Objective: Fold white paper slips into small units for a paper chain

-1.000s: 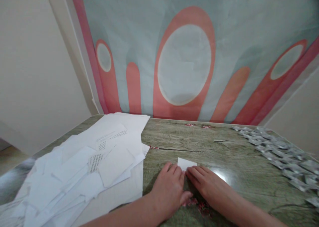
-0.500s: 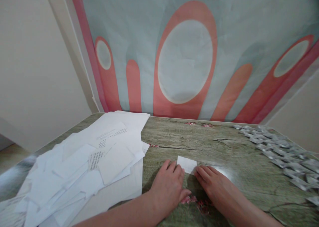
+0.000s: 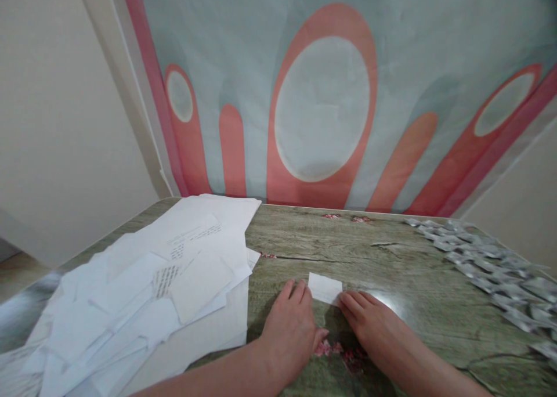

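A small white piece of paper (image 3: pixel 325 288) lies flat on the wood-patterned table. My left hand (image 3: pixel 290 326) rests palm down just to its left, fingers stretched forward and the thumb out to the right. On the other side, my right hand (image 3: pixel 369 321) has its fingertips at the paper's lower right corner, its fingers lying flat and close together. The undersides of both hands are hidden, and neither seems to grip the paper.
A heap of white paper sheets and scraps (image 3: pixel 130 304), some printed, covers the table's left side. Rows of folded greyish pieces (image 3: pixel 487 263) lie along the right. A wall covering with red shapes (image 3: pixel 322 107) rises behind the table (image 3: pixel 304 234).
My left hand has drawn slightly left, so its fingertips have come off the paper's left edge. The right hand and the paper have hardly moved.
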